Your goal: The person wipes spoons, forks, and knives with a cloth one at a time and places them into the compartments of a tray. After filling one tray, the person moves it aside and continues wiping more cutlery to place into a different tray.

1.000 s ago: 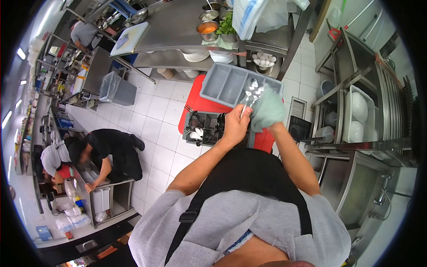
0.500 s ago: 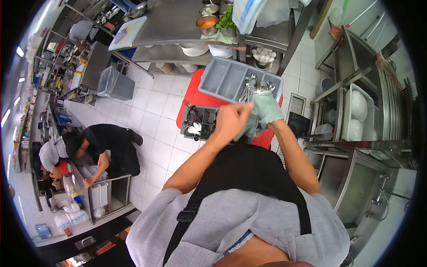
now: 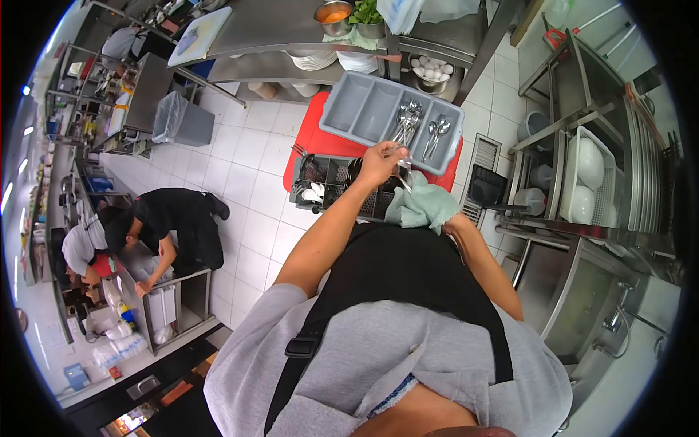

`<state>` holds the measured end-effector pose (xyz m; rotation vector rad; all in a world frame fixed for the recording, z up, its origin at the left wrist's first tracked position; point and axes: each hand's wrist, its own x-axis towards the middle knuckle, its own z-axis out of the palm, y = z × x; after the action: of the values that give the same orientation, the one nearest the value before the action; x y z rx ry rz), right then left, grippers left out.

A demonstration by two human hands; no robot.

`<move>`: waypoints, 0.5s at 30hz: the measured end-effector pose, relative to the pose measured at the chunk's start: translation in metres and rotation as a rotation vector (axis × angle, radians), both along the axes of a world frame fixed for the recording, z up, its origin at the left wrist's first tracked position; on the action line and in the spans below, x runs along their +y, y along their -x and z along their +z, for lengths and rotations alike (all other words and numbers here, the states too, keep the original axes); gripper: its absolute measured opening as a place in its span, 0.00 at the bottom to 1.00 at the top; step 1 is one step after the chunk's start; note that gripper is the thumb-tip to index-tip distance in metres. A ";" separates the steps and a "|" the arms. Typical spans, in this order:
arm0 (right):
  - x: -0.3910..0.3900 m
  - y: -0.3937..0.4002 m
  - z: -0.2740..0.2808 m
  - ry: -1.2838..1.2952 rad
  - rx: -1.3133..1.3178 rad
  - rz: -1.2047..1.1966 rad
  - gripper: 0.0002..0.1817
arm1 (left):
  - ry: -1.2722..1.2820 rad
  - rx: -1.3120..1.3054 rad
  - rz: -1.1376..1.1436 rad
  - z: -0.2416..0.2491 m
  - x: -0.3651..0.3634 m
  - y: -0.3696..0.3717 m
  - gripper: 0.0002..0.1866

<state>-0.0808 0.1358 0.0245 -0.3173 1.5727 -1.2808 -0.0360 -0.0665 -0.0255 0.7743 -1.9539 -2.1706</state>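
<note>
My left hand (image 3: 382, 162) is closed in a pinch on shiny metal cutlery (image 3: 405, 175), possibly a spoon; its exact shape is hard to make out. That cutlery reaches down to the pale green cloth (image 3: 426, 206), which my right hand (image 3: 457, 224) holds, its fingers mostly covered by the fabric. Just beyond is a grey divided cutlery tray (image 3: 354, 138). Spoons (image 3: 435, 135) lie in its right compartment, and a bunch of metal cutlery (image 3: 408, 120) fills the one beside it. A darker cutlery basket (image 3: 336, 177) stands closer to me, partly behind my left forearm.
Tray and basket rest on a red surface (image 3: 307, 124). Behind them are a steel table (image 3: 284, 29) and a bowl of eggs (image 3: 431, 71). Shelving with white dishes (image 3: 582, 178) stands right. At left, a person in black (image 3: 178, 226) bends over a counter beside another person.
The cloth and my right hand have come back from the tray toward my body, uncovering spoons in the right compartment. My left hand has moved forward to the cutlery at the tray's near edge.
</note>
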 end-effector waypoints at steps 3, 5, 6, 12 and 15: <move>0.015 0.011 -0.066 0.083 -0.051 -0.223 0.12 | 0.031 -0.172 -0.019 -0.030 -0.003 -0.008 0.34; 0.020 0.030 -0.113 0.112 -0.389 -0.433 0.07 | 0.135 -0.279 -0.018 -0.050 -0.005 -0.025 0.32; 0.030 0.044 -0.178 0.130 -0.419 -0.435 0.09 | 0.119 -0.305 -0.027 -0.060 -0.004 -0.037 0.30; 0.001 0.142 -0.291 -0.199 -0.144 -0.321 0.17 | 0.132 -0.388 -0.073 -0.094 0.006 -0.093 0.18; 0.005 0.136 -0.264 -0.253 -0.097 -0.260 0.15 | 0.179 -0.461 -0.067 -0.077 0.007 -0.102 0.16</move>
<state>-0.2167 0.1410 -0.2391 0.1115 1.7094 -1.2524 0.0656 -0.0592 -0.1025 1.2833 -2.3719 -1.9391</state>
